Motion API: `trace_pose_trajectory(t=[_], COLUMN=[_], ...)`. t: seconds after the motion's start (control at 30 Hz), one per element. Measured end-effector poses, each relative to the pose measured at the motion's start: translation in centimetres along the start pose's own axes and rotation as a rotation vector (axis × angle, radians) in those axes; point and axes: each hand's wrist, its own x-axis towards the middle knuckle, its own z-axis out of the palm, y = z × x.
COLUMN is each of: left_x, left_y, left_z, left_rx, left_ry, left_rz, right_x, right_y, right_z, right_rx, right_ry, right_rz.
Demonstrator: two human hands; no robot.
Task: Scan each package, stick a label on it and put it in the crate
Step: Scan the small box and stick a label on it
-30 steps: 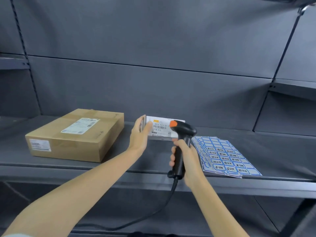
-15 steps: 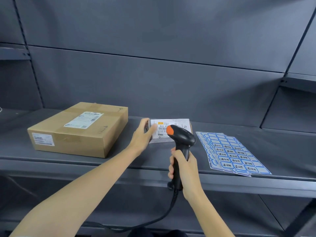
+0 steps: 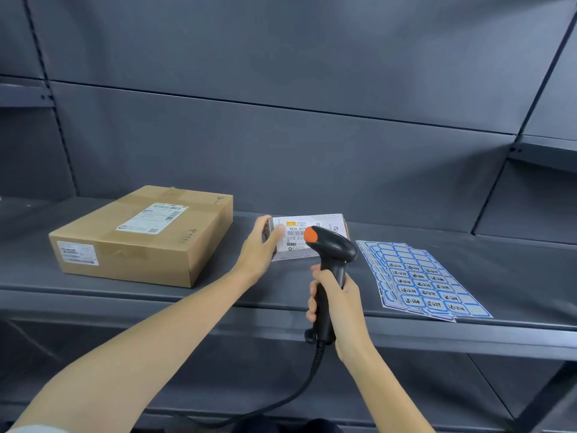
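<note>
A small white package [image 3: 327,225] with a barcode label lies on the grey shelf [image 3: 281,295]. My left hand [image 3: 260,250] grips its left end, thumb on top. My right hand [image 3: 337,303] holds a black barcode scanner [image 3: 332,254] with an orange button by its handle, the head pointing at the white package and hiding part of its label. A larger brown cardboard package [image 3: 146,235] with white shipping labels sits to the left. Sheets of blue-bordered labels [image 3: 418,276] lie fanned out on the shelf to the right. No crate is in view.
The scanner's black cable [image 3: 281,401] hangs down in front of the lower shelf. Grey back panels rise behind the shelf. A shelf bracket and side bay stand at the far right [image 3: 530,145].
The white package went from tilted up towards the scanner to lying flat on the shelf under my left hand. The scanner stayed aimed at it.
</note>
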Motion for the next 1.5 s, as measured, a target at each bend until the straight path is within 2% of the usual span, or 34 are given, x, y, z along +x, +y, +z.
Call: trace_pose_trajectory(t=[0.2, 0.3, 0.37, 0.43, 0.6, 0.77, 0.97, 1.07, 1.13, 1.2, 1.3, 1.4, 1.5], left_x=[1.1, 2.5, 2.9, 3.1, 2.5, 2.4, 2.8, 2.7, 2.7, 2.8, 2.7, 2.4, 2.3], left_y=[1.5, 1.8, 1.7, 1.5, 1.1, 1.0, 0.9, 1.2, 1.4, 1.4, 1.4, 1.8, 2.1], left_z=[-1.4, -2.6, -3.3, -3.6, -3.6, -3.6, -4.1, -4.4, -4.3, -4.7, -4.7, -4.0, -3.4], left_rx=[0.236, 0.37, 0.398, 0.407, 0.378, 0.318, 0.308, 0.345, 0.368, 0.391, 0.39, 0.345, 0.275], left_ry=[0.153, 0.17, 0.181, 0.18, 0.175, 0.13, 0.097, 0.091, 0.072, 0.063, 0.058, 0.091, 0.17], left_rz=[-0.166, -0.261, -0.295, -0.308, -0.275, -0.231, -0.233, -0.206, -0.195, -0.193, -0.204, -0.181, -0.179], right_x=[3.8, 7.1, 9.2, 11.3, 14.5, 16.2, 16.1, 15.8, 15.4, 15.4, 15.5, 13.7, 12.9], right_y=[-2.7, -3.9, -4.0, -3.4, -0.9, 0.5, -0.4, -1.9, -3.6, -5.3, -7.7, -9.4, -9.7], right_z=[-2.3, -4.0, -4.5, -4.5, -4.2, -4.0, -3.7, -4.3, -6.6, -9.8, -15.9, -18.5, -19.5], right_rx=[0.022, -0.273, -0.527, -0.646, -0.915, -1.028, -1.327, -1.325, -1.326, -1.374, -1.454, -1.552, -1.452], right_ry=[0.038, 0.041, 0.107, 0.184, 0.257, 0.24, 0.227, 0.216, 0.266, 0.308, 0.368, 0.269, 0.226], right_rz=[0.04, 0.014, -0.004, -0.045, -0.051, -0.021, 0.078, 0.102, 0.114, 0.191, 0.42, 0.564, 0.707])
